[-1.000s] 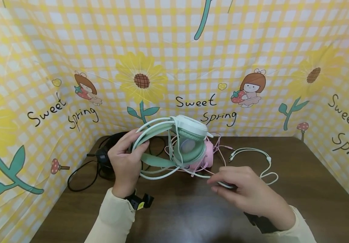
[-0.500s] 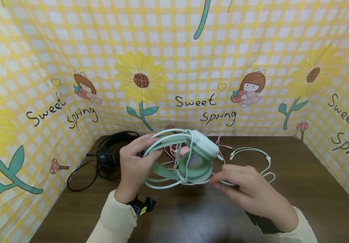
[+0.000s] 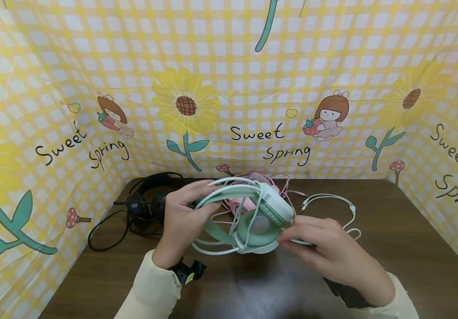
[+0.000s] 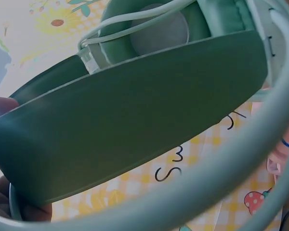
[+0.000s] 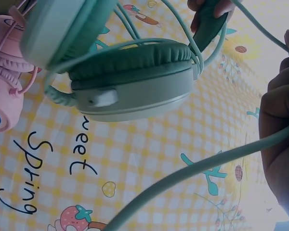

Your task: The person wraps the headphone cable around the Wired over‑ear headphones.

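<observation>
My left hand (image 3: 183, 221) grips the headband of the mint green headphones (image 3: 282, 206) and holds them above the table. Loops of their pale green cable wrap around the headband and ear cups. In the left wrist view, the padded headband (image 4: 135, 115) fills the middle, with a thumb and fingers at its left end. Close to the ear cups, my right hand (image 3: 328, 248) pinches the cable between thumb and fingers. The right wrist view has the cable (image 5: 197, 166) running out of the curled fingers. Its split plug end (image 3: 330, 195) lies on the table beyond that hand.
Pink headphones (image 3: 241, 204) with tangled cords lie behind the green pair, partly hidden by it. At the back left is a black headset (image 3: 137, 206) with its cord looped on the dark wooden table (image 3: 229, 288). A yellow checked cloth (image 3: 229, 79) surrounds the back and sides.
My left hand has brought the green headphones right and down, nearer to my right hand. The right hand has shifted only slightly, still pinching the cable. More of the black headset shows.
</observation>
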`<state>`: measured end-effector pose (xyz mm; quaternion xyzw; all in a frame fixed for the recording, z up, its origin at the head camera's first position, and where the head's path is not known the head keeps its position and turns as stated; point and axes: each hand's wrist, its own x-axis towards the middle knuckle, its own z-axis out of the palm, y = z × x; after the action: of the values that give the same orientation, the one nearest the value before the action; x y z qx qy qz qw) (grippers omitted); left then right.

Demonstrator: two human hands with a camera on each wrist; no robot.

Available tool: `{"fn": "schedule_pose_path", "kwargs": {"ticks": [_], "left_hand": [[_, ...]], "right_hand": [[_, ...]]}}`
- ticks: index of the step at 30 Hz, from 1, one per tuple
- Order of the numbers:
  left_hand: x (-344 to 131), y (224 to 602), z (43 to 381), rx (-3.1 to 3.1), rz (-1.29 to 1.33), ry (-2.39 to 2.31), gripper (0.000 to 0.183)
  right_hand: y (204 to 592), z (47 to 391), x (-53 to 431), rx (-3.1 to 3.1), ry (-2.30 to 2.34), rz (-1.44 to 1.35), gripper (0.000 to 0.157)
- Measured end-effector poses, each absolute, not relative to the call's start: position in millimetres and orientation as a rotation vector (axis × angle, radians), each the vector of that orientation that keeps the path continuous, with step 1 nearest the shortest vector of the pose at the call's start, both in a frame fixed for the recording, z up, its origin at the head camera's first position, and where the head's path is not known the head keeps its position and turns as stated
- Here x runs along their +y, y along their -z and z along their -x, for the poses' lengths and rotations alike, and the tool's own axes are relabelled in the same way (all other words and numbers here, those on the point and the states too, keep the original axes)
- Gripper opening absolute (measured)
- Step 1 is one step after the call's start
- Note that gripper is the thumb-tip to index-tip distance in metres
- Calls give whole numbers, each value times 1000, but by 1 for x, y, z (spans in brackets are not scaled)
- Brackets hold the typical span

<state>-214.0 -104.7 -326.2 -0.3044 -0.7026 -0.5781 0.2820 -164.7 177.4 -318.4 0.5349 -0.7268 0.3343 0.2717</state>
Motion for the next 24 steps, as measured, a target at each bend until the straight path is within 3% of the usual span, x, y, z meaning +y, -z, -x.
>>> {"fn": "schedule_pose_path", "kwargs": {"ticks": [24], "left_hand": [[-96,325,211,-2014,1098,1465,24]], "right_hand": [[315,165,176,-1861,-975,-1485,11]]}}
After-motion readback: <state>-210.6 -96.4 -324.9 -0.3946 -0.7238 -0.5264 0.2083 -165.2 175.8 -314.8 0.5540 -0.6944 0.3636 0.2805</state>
